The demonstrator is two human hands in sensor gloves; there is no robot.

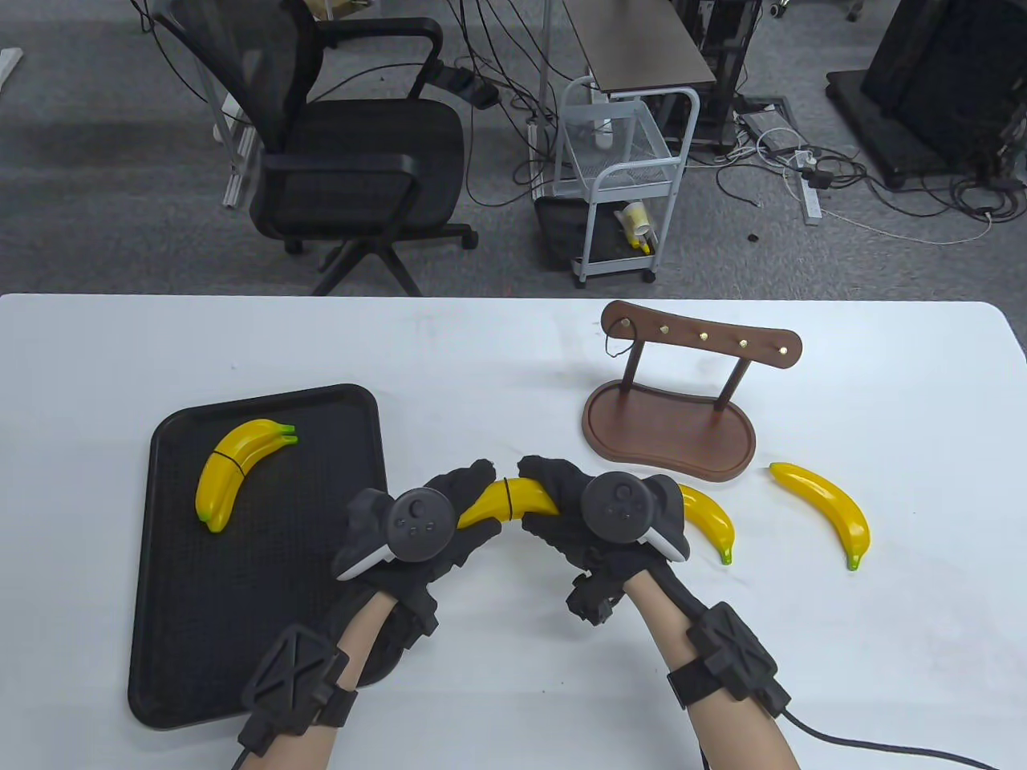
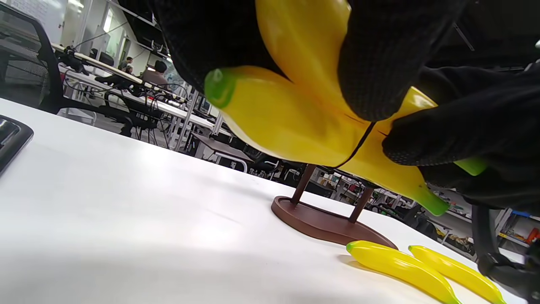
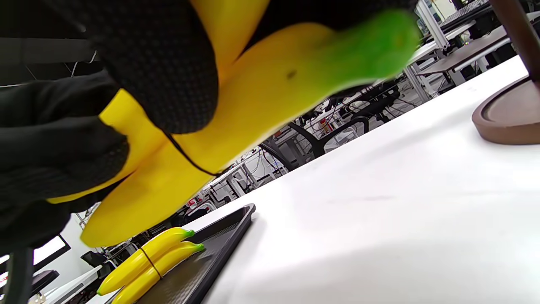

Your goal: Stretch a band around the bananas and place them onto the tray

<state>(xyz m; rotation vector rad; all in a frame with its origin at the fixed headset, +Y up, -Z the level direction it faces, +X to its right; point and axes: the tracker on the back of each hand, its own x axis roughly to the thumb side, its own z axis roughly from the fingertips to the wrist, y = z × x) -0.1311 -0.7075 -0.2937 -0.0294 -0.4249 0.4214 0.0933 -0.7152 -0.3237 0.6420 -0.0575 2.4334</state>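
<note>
- Held pair (image 1: 508, 503) of bananas, lifted clear of the table (image 1: 513, 353) between both hands, just right of the tray (image 1: 257, 626).
- Thin black band (image 2: 359, 145) looped round the pair near its middle; green tips splayed apart in the left wrist view.
- Left hand (image 1: 437, 521) curled round the pair's left end, fingers (image 2: 375, 63) wrapped over the fruit.
- Right hand (image 1: 590, 513) curled round the right end, fingers (image 3: 164, 71) pressed over the yellow skin beside the band.
- Tray lying flat on the table's near-left part, black.
- Banded pair (image 1: 237, 469) lying on the tray's far part, a dark band about its middle, green stems pointing right.
- Two loose bananas on the table right of the hands: near one (image 1: 710, 521) partly hidden behind the right hand's tracker, far one (image 1: 826, 509) well apart from it.
- Wooden stand (image 1: 670, 425) beyond the loose bananas, brown base with two posts and a pegged crossbar.
- Office chair (image 1: 345, 152) and white cart (image 1: 622, 168) on the floor past the table.
</note>
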